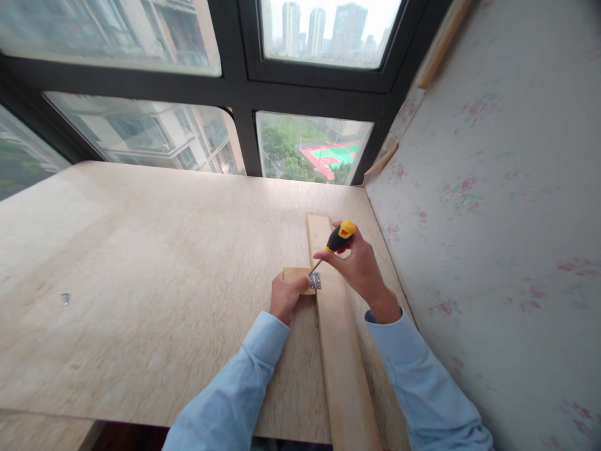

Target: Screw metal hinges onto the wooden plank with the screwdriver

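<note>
Windows [310, 94] are edging the marbled sill [141, 269] at twelve o'clock; right hand [360, 266] is clasping a screwdriver [340, 237], left hand [285, 299] pinching a wood block [295, 274].

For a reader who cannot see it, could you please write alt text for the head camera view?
A person's right hand holds a screwdriver with its tip at a metal hinge, while the left hand holds a small wooden block beside a long wooden board. The board lies on a pale, marbled surface below dark-framed windows.

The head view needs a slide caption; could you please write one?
Right hand angles a screwdriver at a metal hinge while the left hand holds a small wooden block beside a long board.
</note>
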